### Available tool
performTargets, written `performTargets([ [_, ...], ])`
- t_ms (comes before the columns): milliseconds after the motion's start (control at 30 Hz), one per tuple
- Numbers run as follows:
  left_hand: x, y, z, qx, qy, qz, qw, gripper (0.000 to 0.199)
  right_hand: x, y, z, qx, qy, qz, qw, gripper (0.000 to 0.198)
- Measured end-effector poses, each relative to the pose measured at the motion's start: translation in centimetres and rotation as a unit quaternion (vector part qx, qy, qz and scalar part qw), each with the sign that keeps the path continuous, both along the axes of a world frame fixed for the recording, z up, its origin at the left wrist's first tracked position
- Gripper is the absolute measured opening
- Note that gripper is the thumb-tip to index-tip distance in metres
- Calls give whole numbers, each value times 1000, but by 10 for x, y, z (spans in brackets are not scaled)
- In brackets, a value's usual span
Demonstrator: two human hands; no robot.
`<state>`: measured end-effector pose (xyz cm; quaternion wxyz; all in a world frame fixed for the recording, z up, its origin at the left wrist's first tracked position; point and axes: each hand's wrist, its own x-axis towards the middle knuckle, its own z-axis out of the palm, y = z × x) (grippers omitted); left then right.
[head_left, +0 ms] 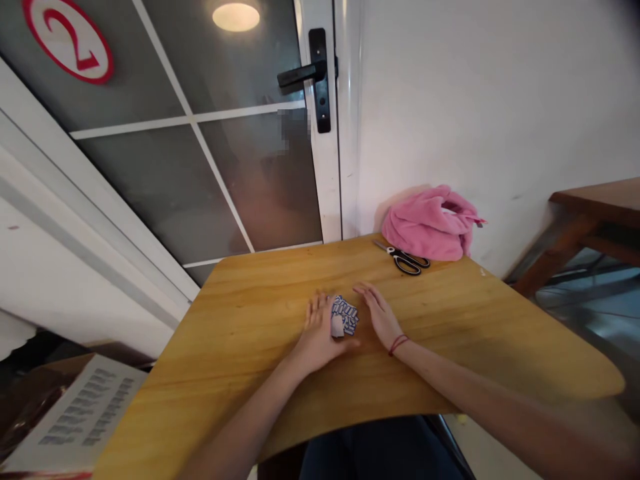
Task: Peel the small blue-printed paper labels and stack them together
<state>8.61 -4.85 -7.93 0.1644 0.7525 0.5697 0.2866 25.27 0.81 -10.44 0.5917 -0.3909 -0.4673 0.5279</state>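
Head view: open left hand (319, 331) borders small flat blue-and-white pieces (349, 317); open right hand (384, 322) sits just right; low, even palm pressure should avoid scattering.

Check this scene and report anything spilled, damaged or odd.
I see nothing spilled or damaged. A blocky, pixelated patch below the lever of the door handle looks odd, probably an image artifact. The blue-and-white pieces beside the left hand form an uneven heap.
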Motion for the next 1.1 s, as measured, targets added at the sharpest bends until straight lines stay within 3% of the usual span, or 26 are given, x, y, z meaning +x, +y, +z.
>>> performTargets([
  [33, 3, 4, 0, -4, 54, -12, 998, 102, -5, 2, 1, -1, 0, 4, 1000, 39],
  [100, 9, 17, -1, -9, 119, -23, 993, 101, -18, 10, 2, -4, 8, 4, 1000, 39],
  [267, 20, 51, 0, 53, 167, -64, 982, 56, -38, 42, 5, -30, 51, -44, 997, 43],
  [467, 21, 49, 9, 82, 184, -58, 978, 24, -36, 58, 6, -55, 97, -54, 992, 34],
  [833, 21, 45, 7, 65, 189, -48, 979, 31, -32, 51, 13, -71, 130, -28, 989, 24],
  [1100, 14, 49, 7, 22, 84, -52, 995, 39, -33, 52, 12, -64, 115, -23, 991, 25],
])
